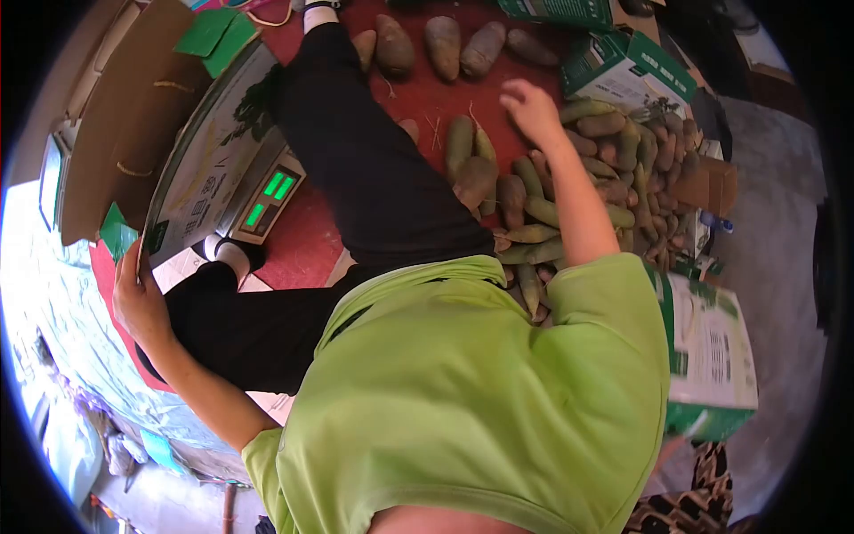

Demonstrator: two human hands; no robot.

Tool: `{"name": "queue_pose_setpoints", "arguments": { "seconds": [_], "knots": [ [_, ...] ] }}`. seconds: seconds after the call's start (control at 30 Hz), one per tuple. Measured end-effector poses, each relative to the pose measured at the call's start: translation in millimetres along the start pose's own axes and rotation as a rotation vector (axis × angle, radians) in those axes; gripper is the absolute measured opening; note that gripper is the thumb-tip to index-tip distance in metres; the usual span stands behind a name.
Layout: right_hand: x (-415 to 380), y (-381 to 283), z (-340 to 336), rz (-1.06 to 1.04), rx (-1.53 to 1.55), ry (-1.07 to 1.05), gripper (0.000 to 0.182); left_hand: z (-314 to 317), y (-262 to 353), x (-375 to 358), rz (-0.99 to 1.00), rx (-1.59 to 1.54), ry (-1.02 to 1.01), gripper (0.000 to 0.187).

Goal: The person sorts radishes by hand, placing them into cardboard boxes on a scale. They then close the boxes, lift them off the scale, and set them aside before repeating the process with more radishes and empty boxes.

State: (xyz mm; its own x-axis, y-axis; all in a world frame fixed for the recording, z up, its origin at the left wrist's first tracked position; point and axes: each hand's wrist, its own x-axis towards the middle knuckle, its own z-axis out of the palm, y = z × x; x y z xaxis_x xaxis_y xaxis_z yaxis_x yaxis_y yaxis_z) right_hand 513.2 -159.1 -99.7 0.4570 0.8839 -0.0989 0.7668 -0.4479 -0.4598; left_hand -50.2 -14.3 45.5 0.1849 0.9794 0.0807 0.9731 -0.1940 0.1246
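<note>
My left hand [140,298] grips the near lower edge of an open cardboard box [200,169], its fingers at the corner by a green flap. The box stands tilted in view against a scale [269,203] whose display glows green. Off to the other side, my right hand [532,111] hovers over the red cloth [418,93], holding nothing, fingers loosely bent and apart. Close to it lies a heap of long green and brown, soil-covered radishes [614,151]. A few larger radishes [442,46] form a row beyond the hand.
A green and white carton [627,71] stands behind the heap. Another such carton [712,343] sits at my right side, near a person's patterned clothing [689,498]. My black-trousered legs [356,142] spread across the cloth between box and heap. Grey floor [774,178] lies at the right.
</note>
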Motion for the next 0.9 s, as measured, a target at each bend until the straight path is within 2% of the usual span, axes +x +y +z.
{"name": "queue_pose_setpoints", "arguments": {
  "seconds": [0.03,0.07,0.13,0.2,0.23,0.3,0.33,0.4,0.43,0.73,0.83,0.87,0.9],
  "knots": [
    [-19.2,16.6,8.6,0.127,0.01,-0.031,0.031,1.4,-3.3,0.4,-0.013,0.006,0.002,0.023],
    [-37.4,35.1,20.2,0.099,0.02,-0.01,0.031,2.0,-4.9,1.1,0.036,0.021,0.024,0.022],
    [-71.2,50.2,36.7,0.344,0.069,-0.116,0.031,3.0,-7.2,2.3,0.045,0.026,0.021,0.022],
    [-101.0,60.8,54.9,0.438,-0.098,-0.18,0.043,3.7,-6.4,1.7,0.049,0.035,0.016,0.022],
    [-115.9,67.6,66.8,0.442,-0.094,-0.181,0.043,4.1,-6.0,1.5,0.032,0.03,0.016,0.022],
    [-136.5,82.5,94.9,0.495,0.146,-0.147,0.054,4.9,-6.7,1.1,0.008,0.031,0.022,0.021],
    [-141.6,90.1,114.2,0.49,0.15,-0.154,0.054,5.9,-8.2,1.5,0.019,0.002,0.03,0.021],
    [-148.0,93.4,150.7,0.529,0.507,-0.022,0.067,6.9,-12.1,0.8,0.024,-0.003,0.043,0.021],
    [-147.2,87.1,152.6,0.514,0.522,-0.043,0.067,4.0,-5.9,0.4,0.001,-0.006,0.026,0.022],
    [-115.1,23.3,140.3,0.659,-0.125,-0.392,0.08,-2.4,10.4,-1.1,-0.032,-0.004,0.073,0.022],
    [-119.4,22.7,139.2,0.559,-0.177,-0.381,0.081,-3.8,10.6,-0.8,-0.012,0.043,0.095,0.019],
    [-120.8,17.9,140.4,0.564,-0.191,-0.345,0.072,-3.7,10.4,-0.6,-0.007,0.045,0.094,0.018],
    [-120.2,17.9,138.0,0.562,-0.194,-0.348,0.072,-3.4,10.5,-1.0,-0.002,0.046,0.092,0.017]
  ]
}}
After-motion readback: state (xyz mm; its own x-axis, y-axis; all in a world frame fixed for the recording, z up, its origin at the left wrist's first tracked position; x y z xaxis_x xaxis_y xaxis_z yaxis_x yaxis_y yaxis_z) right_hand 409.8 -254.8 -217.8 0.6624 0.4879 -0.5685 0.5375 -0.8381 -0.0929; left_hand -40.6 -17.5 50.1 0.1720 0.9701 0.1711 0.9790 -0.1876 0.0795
